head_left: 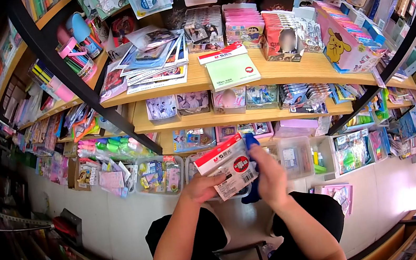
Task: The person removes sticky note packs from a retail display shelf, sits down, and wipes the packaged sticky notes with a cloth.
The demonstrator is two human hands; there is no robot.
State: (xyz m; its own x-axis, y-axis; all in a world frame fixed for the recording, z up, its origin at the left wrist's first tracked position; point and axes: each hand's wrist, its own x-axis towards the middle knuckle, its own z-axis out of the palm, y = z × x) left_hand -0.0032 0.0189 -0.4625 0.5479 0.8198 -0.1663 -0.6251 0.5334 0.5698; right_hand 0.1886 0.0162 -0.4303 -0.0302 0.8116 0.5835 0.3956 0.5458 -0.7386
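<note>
My left hand [203, 187] is closed on the lower left corner of a flat M&G-branded packet [223, 164]. The packet has a red and white header, a round red mark and a barcode, and it is tilted above my lap. Held in my right hand [271, 175] is a blue cloth [252, 196], pressed along the packet's right edge; part of the cloth is hidden behind the hand. On the wooden shelf [160, 91] ahead lies a green sticky-note pack [232, 70] with a similar red and white header.
Left of the green pack is a loose pile of cards [155, 57]. Boxes of small packets [282, 34] stand to its right. Clear plastic bins [295, 157] line the floor below the shelves. A dark metal post [78, 74] rises at the left.
</note>
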